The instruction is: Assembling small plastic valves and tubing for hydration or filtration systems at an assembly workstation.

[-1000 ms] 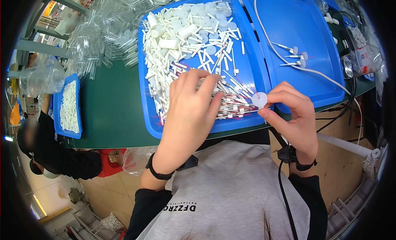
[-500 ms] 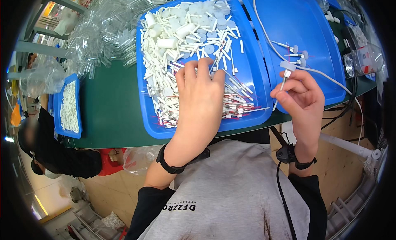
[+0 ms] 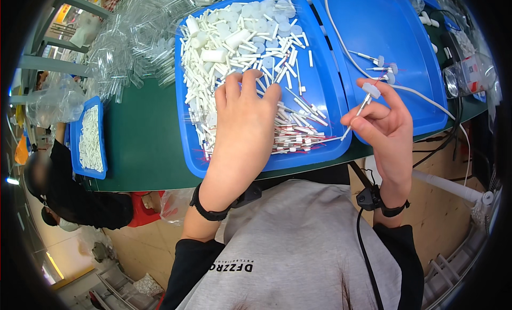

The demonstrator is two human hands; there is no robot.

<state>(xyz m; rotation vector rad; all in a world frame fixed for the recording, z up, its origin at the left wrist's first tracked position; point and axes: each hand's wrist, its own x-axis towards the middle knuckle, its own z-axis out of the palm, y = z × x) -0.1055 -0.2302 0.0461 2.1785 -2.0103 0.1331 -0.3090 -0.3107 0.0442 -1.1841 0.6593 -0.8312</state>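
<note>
The right hand (image 3: 385,121), beside the loaded tray's (image 3: 320,89) right rim, pinched a disc-topped stem (image 3: 366,101) between thumb and fingers; so thin a stem might have rolled or slipped had the pinch eased. Its disc end stood beyond the thumb, its tip slanting toward the tray. Over the tray's white tubes (image 3: 198,81) curled the left hand (image 3: 242,118), whether holding anything I couldn't tell.

Left hand (image 3: 245,113): fingertip undersides hidden, grip indeterminate | White rods (image 3: 205,78): partly covered by left hand | Red wires (image 3: 322,141): too fine to trace individually | Clear tubes (image 3: 141,41), right blue tray (image 3: 368,25): cut off at top edge | Co-worker's head (image 3: 39,171): blurred
</note>
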